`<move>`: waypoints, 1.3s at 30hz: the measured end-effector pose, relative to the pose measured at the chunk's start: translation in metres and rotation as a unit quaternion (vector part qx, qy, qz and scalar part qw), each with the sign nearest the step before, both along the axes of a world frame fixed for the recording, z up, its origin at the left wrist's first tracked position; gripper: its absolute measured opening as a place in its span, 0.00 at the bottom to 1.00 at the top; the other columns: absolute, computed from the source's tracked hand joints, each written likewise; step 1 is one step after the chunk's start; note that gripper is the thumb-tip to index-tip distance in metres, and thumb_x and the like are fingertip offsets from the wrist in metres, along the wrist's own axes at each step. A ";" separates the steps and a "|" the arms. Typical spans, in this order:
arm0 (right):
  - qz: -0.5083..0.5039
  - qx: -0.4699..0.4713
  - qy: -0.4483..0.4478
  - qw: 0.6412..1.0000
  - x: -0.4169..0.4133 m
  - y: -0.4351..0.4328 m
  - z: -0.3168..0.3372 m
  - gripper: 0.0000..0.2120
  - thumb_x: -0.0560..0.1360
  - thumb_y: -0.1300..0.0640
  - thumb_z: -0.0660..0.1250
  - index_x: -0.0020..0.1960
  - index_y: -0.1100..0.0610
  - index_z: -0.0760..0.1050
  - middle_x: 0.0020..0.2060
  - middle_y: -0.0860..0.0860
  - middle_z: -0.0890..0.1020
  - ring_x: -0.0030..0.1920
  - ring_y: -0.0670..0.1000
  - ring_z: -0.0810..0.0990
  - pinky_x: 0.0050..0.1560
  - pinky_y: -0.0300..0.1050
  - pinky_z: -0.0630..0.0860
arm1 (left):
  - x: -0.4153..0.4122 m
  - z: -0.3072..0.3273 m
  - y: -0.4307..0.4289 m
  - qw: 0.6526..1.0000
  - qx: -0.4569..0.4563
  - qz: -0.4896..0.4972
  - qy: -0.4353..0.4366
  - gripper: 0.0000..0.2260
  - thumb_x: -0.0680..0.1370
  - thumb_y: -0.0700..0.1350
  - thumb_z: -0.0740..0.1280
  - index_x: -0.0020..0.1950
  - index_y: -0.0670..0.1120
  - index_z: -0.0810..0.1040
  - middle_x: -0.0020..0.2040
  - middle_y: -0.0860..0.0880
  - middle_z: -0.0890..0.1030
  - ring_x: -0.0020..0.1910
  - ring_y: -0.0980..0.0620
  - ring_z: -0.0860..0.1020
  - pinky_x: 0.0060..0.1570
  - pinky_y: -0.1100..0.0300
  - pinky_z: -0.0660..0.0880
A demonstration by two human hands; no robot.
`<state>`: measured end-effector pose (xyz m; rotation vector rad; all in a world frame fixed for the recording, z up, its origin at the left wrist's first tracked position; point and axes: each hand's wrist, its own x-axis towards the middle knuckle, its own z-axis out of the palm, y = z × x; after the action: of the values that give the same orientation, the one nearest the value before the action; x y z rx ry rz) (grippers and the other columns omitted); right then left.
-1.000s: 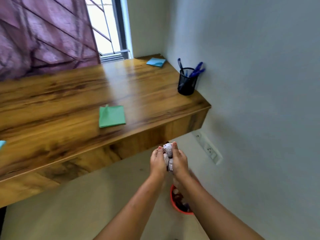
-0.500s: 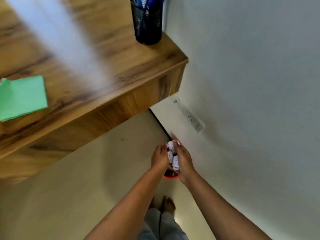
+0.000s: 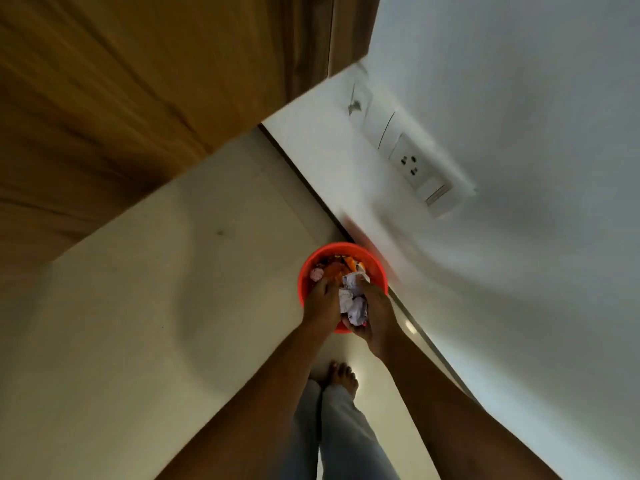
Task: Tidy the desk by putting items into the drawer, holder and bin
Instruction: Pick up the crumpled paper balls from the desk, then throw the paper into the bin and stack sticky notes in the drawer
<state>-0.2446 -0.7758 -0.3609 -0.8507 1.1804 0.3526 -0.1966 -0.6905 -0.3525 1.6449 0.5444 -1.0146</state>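
A round red bin point(image 3: 375, 263) stands on the pale floor against the white wall, with crumpled scraps and an orange wrapper inside. Directly above its opening my left hand point(image 3: 322, 301) and my right hand point(image 3: 377, 313) hold a wad of crumpled white paper point(image 3: 353, 301) between them, fingers curled round it from both sides. Only the underside and front face of the wooden desk point(image 3: 121, 98) shows at the upper left.
A white wall socket and switch plate point(image 3: 410, 161) sits on the wall above the bin. A dark skirting line point(image 3: 311, 188) runs along the wall's base. My bare foot point(image 3: 343, 375) and pale trouser legs are below the bin.
The view has tipped down from the desktop to the floor. Both hands have carried the paper wad downward and now hold it right over the red bin.
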 end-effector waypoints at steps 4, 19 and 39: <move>0.031 -0.026 0.057 0.998 -0.004 -0.004 -0.064 0.18 0.79 0.48 0.62 0.61 0.59 0.75 0.37 0.54 0.81 0.40 0.52 0.80 0.40 0.44 0.77 | -0.004 -0.060 0.000 0.999 0.005 -0.031 0.023 0.13 0.82 0.42 0.55 0.64 0.40 0.73 0.61 0.41 0.77 0.60 0.42 0.76 0.63 0.48 0.72; 0.007 -0.033 0.084 0.996 -0.029 -0.010 -0.115 0.05 0.79 0.59 0.61 0.50 0.51 0.75 0.46 0.54 0.78 0.42 0.52 0.76 0.45 0.47 0.75 | -0.020 -0.115 -0.001 0.995 0.002 0.046 0.085 0.10 0.81 0.42 0.58 0.59 0.45 0.76 0.52 0.48 0.76 0.55 0.49 0.73 0.54 0.57 0.72; 0.290 -0.071 -0.020 0.954 0.004 0.086 0.157 0.07 0.80 0.51 0.57 0.48 0.50 0.72 0.40 0.48 0.79 0.33 0.44 0.75 0.32 0.38 0.69 | -0.035 0.173 0.104 0.976 0.006 0.213 -0.036 0.06 0.80 0.39 0.59 0.50 0.46 0.74 0.46 0.49 0.75 0.47 0.50 0.74 0.50 0.57 0.71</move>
<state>-0.2409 -0.6900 -0.2038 -1.3253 0.9062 0.7296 -0.2316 -0.5870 -0.1791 1.4832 0.8139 -0.6347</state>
